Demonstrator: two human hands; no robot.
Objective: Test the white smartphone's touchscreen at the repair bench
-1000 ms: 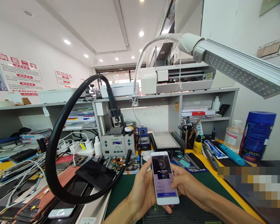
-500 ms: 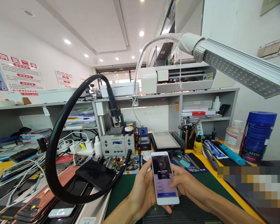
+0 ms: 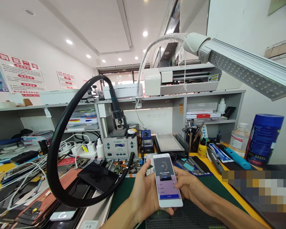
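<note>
A white smartphone (image 3: 168, 180) is held up over the mat, its screen lit with a ring reading 45 at the top and a purple list below. Under and behind it lies my left hand (image 3: 143, 190), the phone resting on its fingers, with the thumb standing off the left edge. My right hand (image 3: 187, 186) grips the right edge; its thumb is at the edge of the screen, and the other fingers are mostly hidden behind the phone.
Below the hands lie a green mat (image 3: 124, 194) and a black perforated pad (image 3: 188, 216). A thick black hose (image 3: 52, 152) loops up at left from a grey soldering station (image 3: 120, 147). Several phones and cables crowd the left. Bottles, a blue canister (image 3: 264, 140) and tools stand right.
The phone has shifted slightly left and up, and my left thumb has moved away from its edge. The screen looks scarcely different.
</note>
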